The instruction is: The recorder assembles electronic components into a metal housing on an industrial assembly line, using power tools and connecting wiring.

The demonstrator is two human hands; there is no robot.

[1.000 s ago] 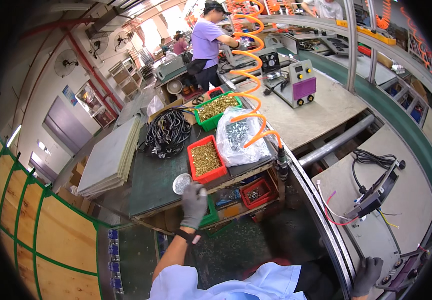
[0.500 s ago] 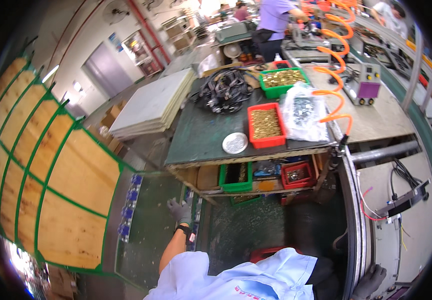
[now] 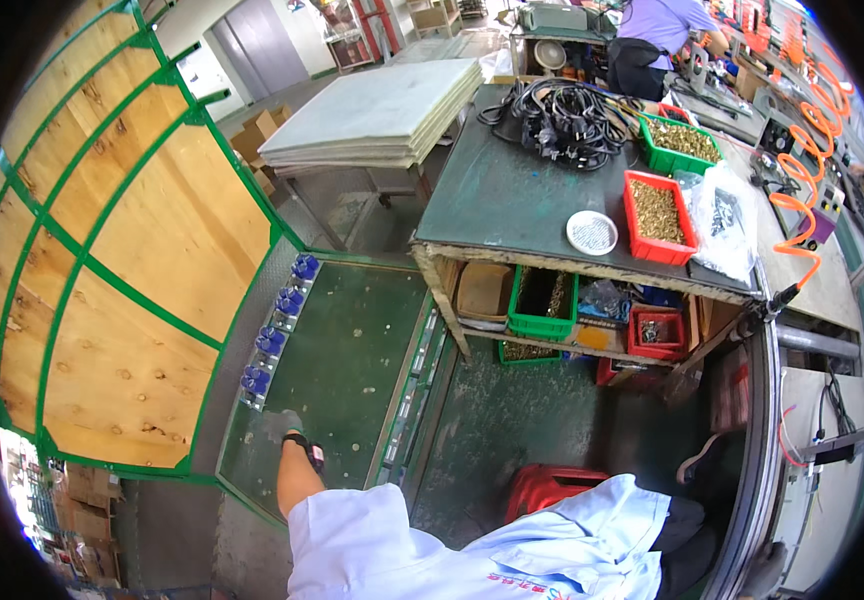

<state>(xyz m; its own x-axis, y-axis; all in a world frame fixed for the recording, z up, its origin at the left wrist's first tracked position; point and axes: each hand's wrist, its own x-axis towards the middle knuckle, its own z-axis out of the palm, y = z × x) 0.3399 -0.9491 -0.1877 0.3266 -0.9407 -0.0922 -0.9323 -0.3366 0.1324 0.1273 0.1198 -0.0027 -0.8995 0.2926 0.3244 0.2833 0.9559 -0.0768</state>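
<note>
My left hand [image 3: 282, 426], in a grey glove and smeared by motion, is over the near left part of a green board [image 3: 342, 350]. Its fingers cannot be made out. Closest to it is a row of small assemblies with blue round parts [image 3: 270, 342] on silvery plates, lined along the board's left edge. At the lower right, my gloved right hand [image 3: 768, 566] is beside the metal rail of the bench; its fingers are too dark and cut off to read.
A green-topped table [image 3: 502, 205] holds black cables [image 3: 567, 125], a red bin of brassy parts [image 3: 658, 212] and a white dish [image 3: 592, 233]. Stacked pale boards [image 3: 372, 110] stand behind. A wood-panelled green frame [image 3: 152, 260] rises at left; a red stool [image 3: 552, 485] is near me.
My left hand has moved back and left across the green board, from its right edge toward the near end of the blue row. My view has turned leftward. My right hand remains near the rail.
</note>
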